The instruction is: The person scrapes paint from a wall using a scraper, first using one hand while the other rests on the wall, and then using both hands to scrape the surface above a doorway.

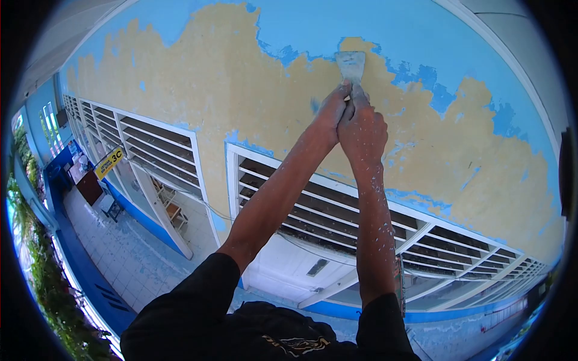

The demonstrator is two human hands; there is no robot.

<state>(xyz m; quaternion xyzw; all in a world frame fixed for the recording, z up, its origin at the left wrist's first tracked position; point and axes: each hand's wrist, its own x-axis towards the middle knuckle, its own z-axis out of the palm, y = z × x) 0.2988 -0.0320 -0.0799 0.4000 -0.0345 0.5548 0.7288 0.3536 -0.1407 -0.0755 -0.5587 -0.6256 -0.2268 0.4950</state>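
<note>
Both my arms reach up to the wall, where a putty knife [350, 62] with a wide, whitish blade lies against the surface. Its blade edge meets the ragged border between light blue paint [337, 21] and bare tan wall [241, 78]. My left hand [333, 107] is closed at the handle, with its fingertips near the base of the blade. Just beside it, my right hand [363, 127] wraps round the handle, which is mostly hidden. Pale paint flecks dot my right forearm [376, 222].
White-framed louvre windows [313, 204] run below the scraped wall. A yellow sign [109, 162] marked 3C juts out at left. Chairs [110, 204] stand along the tiled corridor floor [129, 253], which is strewn with paint flakes. Plants [45, 283] grow beyond the blue low wall.
</note>
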